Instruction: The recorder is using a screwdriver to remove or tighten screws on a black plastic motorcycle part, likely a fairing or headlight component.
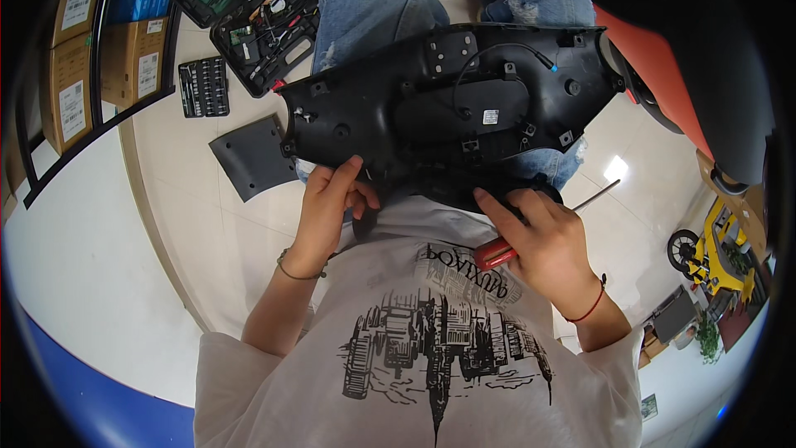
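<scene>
A large black plastic panel [373,112], its ribbed inner side up, lies across my lap over the jeans. It carries clip tabs, a small white label and a thin black cable [458,83] with a blue-tipped connector. My left hand [327,199] grips the panel's near edge at the left, thumb side on top and the other fingers curled. In the palm of my right hand [547,232] is a screwdriver [496,254] with a red handle; its metal shaft points away to the right. The index finger of that hand reaches onto the dark part along the panel's near edge.
On the tiled floor at the far left are an open tool case [269,33], a socket set [204,87] and a dark flat panel [253,156]. Boxes fill a shelf [99,134] on the left. An orange and black vehicle [643,58] stands close on the right.
</scene>
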`<state>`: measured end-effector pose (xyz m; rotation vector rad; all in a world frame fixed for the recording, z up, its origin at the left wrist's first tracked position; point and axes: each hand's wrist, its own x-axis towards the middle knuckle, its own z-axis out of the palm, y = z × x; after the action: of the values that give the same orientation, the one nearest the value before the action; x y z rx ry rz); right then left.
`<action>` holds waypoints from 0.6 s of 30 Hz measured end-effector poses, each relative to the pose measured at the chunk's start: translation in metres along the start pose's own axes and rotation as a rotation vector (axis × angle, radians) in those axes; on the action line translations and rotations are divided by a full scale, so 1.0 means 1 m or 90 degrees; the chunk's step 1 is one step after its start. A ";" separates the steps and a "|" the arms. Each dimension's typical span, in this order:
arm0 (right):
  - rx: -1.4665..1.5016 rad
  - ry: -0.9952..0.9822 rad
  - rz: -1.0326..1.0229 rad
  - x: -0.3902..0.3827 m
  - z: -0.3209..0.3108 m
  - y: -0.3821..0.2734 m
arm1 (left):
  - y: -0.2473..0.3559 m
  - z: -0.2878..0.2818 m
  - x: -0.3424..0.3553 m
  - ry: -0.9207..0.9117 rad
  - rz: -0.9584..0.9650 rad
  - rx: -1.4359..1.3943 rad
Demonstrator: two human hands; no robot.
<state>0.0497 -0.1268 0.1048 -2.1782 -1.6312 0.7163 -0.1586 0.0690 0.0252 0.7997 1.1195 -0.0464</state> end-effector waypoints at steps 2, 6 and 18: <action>-0.029 -0.040 -0.022 0.006 -0.008 -0.005 | 0.003 0.003 -0.001 0.016 -0.010 0.001; -0.057 -0.045 -0.062 0.014 -0.018 -0.015 | 0.003 0.007 -0.003 0.028 -0.010 0.015; -0.086 -0.115 -0.118 0.043 -0.019 -0.006 | 0.001 0.010 -0.019 -0.084 -0.057 -0.028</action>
<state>0.0647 -0.0836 0.1151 -2.0642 -1.9965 0.7888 -0.1597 0.0570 0.0431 0.6976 1.0276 -0.1476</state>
